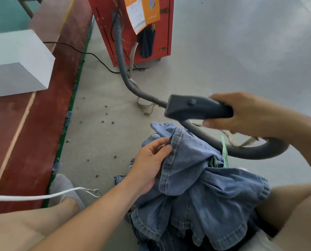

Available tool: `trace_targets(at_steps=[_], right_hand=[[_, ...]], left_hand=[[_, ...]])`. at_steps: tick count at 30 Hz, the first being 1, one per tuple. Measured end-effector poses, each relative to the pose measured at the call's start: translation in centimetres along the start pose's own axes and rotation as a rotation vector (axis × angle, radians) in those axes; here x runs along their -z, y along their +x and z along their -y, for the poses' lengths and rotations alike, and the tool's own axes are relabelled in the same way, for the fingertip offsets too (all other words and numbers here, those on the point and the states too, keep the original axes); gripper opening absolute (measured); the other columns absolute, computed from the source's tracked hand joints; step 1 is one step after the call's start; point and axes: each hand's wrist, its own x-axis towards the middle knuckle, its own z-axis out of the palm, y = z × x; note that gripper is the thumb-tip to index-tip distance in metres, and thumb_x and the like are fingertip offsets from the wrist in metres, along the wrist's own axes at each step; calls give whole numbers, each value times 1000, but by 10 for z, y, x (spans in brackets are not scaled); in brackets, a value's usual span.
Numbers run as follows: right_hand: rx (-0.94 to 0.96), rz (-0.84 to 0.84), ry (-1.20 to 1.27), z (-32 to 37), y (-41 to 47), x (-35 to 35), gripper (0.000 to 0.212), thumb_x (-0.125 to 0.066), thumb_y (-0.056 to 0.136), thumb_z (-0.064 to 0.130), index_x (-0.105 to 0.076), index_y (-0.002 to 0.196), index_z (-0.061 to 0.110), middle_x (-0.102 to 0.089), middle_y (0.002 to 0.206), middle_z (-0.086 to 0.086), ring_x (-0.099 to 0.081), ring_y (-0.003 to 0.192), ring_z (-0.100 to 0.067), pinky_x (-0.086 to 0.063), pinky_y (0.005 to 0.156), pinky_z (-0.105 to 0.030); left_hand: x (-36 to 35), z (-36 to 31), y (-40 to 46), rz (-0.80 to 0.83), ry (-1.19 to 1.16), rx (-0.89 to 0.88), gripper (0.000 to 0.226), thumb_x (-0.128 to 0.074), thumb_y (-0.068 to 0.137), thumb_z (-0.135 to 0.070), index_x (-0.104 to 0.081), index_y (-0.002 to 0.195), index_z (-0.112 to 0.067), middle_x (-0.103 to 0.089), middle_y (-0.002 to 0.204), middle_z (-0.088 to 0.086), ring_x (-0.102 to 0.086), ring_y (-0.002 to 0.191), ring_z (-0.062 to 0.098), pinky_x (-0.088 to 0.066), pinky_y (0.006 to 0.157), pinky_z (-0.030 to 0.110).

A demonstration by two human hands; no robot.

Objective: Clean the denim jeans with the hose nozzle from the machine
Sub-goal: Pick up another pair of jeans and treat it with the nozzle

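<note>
Your right hand (241, 113) is wrapped around the grey nozzle (196, 107), fingers curled over its handle, thumb underneath. The wide mouth points left and sits in the air just above the jeans (205, 187), not touching them. The nozzle looks motion-blurred.

Your left hand (149, 160) pinches a hemmed edge of the jeans between thumb and fingers, lifting that fold up toward the nozzle. The rest of the denim lies bunched in your lap between your knees, spilling down to the floor (223, 60).

The hose (122, 57) runs from the red machine (133, 28) down across the floor to the nozzle; a smoother grey section loops round under your right hand and behind the jeans. A frayed beige cord hangs along the hose near your right wrist.

The machine carries an orange tag (151, 9) and a dark pouch on its front. A black cable (89, 53) runs from it toward the red platform (33, 124) on the left, where a white box (15, 64) sits. A white string (42, 196) crosses above your left leg. Small dark bits of debris dot the floor near the platform's edge.
</note>
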Motion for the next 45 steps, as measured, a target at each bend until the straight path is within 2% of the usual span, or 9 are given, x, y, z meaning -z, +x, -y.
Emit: trace_targets(at_steps=[9,14,19,26,29,32,34,38,45], right_hand=[[-103,-101,62,-9,-7,22,17,-76,88,47,-61,90,54,-67,60,14,-61,45,-3,-41,39,-15],[-156,-97,55,-17,-10,23,19,-77,83,51,-64,95,47,-67,58,5,-61,43,-6,-44,37,-18],[-135,-34,17,-13,-7,20,16,-77,85,47,-62,90,51,-67,58,10,-61,44,-5,-43,38,-15],[-151,224,-38,-17,-20,26,35,-78,74,55,-64,105,58,-73,72,9,-69,58,-8,-55,56,-33],[-148,265,-47,-21,-24,26,32,-80,77,52,-65,104,57,-72,72,10,-68,58,-7,-51,50,-24],[-157,245,-40,-22,-23,26,30,-81,79,49,-65,103,57,-70,65,10,-66,55,-7,-44,45,-12],[-158,234,-37,-24,-22,26,30,-80,79,49,-65,104,55,-69,65,10,-66,54,-7,-45,44,-14],[-139,268,-20,-27,-25,33,43,-73,68,66,-65,108,55,-72,71,8,-69,58,-9,-52,50,-26],[-83,412,-80,-27,-33,29,56,-71,70,64,-62,124,53,-75,88,12,-72,71,-12,-64,67,-44]], left_hand=[[-4,-26,-21,465,-180,217,53,-36,92,-20,-61,138,-12,-60,135,12,-58,123,28,-42,115,49],[-37,40,-69,763,1315,-631,56,-39,101,-42,-34,157,-40,-25,169,-4,-14,158,32,2,126,59],[-37,83,-101,1169,2169,-849,45,-25,108,-45,-44,149,-47,-40,158,-24,-30,153,29,-22,122,48],[-32,32,-92,418,906,-617,20,-49,90,-27,-63,76,-24,-64,74,-9,-59,68,8,-49,65,29],[-25,15,-69,14,917,-266,45,-48,83,-73,-49,76,-28,-55,65,-11,-50,60,5,-38,58,30],[-27,18,-63,201,1311,157,86,-50,60,-101,-59,93,-22,-63,80,0,-63,76,12,-50,64,37],[-27,27,-62,310,1295,184,53,-70,74,-76,-62,87,-26,-66,81,-6,-65,79,11,-50,63,28],[-17,21,-52,228,487,382,16,-67,96,-10,-72,110,-15,-79,104,3,-75,98,23,-62,89,38],[-2,-25,-35,88,-35,301,14,-67,93,-9,-76,103,-7,-78,98,13,-76,81,21,-63,69,31]])
